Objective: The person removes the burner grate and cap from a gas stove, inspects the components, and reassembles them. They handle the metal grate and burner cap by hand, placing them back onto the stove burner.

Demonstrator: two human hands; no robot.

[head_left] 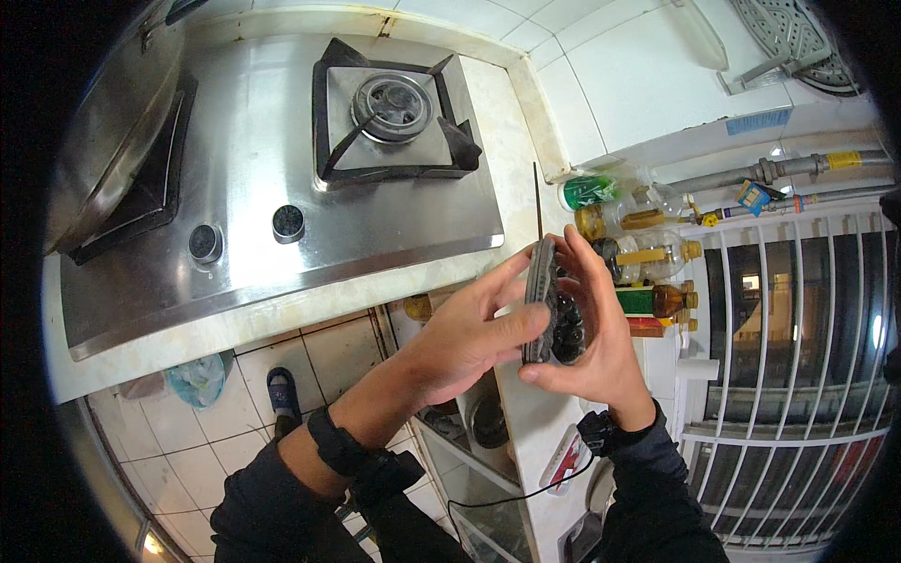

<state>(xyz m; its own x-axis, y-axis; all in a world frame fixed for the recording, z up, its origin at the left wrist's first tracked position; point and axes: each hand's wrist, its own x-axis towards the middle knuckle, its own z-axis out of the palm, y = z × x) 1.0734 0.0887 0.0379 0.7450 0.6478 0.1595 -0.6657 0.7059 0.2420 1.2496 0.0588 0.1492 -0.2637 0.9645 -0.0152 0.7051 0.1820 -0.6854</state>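
Note:
Held on edge in front of me, over the counter's corner, is a flat dark grey object [540, 277] with a glossy black rounded part on its right side. I cannot make out what kind of thing it is. My left hand [460, 342] grips its left face, the thumb pressed across the lower edge. From the other side my right hand [610, 352] curls around the black part, fingers up and thumb below. Just above the object a thin dark line [538, 202] stands out; whether it is attached cannot be told.
A steel gas hob [249, 141] lies to the left, with a bare burner [392, 108] and a large pan [117, 122] at far left. Several bottles [652, 258] stand right of my hands, below gas pipes [798, 169]. A black cable [526, 493] crosses the lower counter. White window bars [770, 328] are at right.

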